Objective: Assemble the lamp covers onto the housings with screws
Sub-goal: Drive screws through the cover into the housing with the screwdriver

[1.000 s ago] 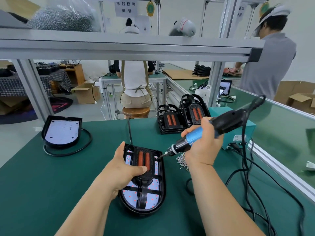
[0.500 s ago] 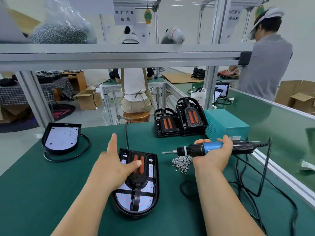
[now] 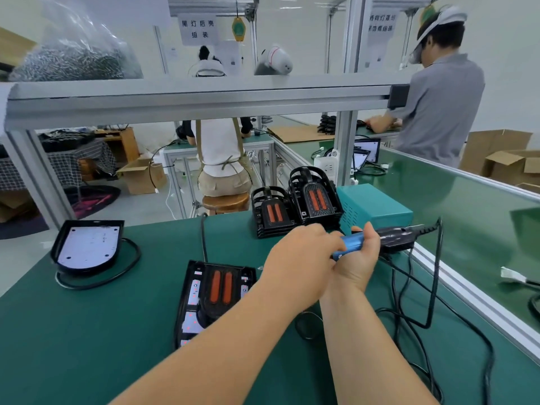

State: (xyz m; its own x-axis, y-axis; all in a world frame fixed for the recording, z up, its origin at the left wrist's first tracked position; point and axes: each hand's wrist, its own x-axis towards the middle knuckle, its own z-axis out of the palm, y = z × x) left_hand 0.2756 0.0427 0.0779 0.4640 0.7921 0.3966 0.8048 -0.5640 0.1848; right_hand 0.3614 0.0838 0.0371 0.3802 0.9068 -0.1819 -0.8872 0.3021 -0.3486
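Black lamp housing (image 3: 187, 314) with its orange-striped cover (image 3: 222, 287) lies flat on the green mat (image 3: 87, 331), partly under the left forearm. The right hand (image 3: 358, 264) grips a blue-barrelled electric screwdriver (image 3: 355, 244) (held level). The left hand (image 3: 304, 258), fingers bent, meets its front end; what it holds I cannot tell.

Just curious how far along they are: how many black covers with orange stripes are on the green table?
3: one cover on the lamp in front, one atop the left stack, one atop the right stack by the teal box. Lower ones may be hidden.
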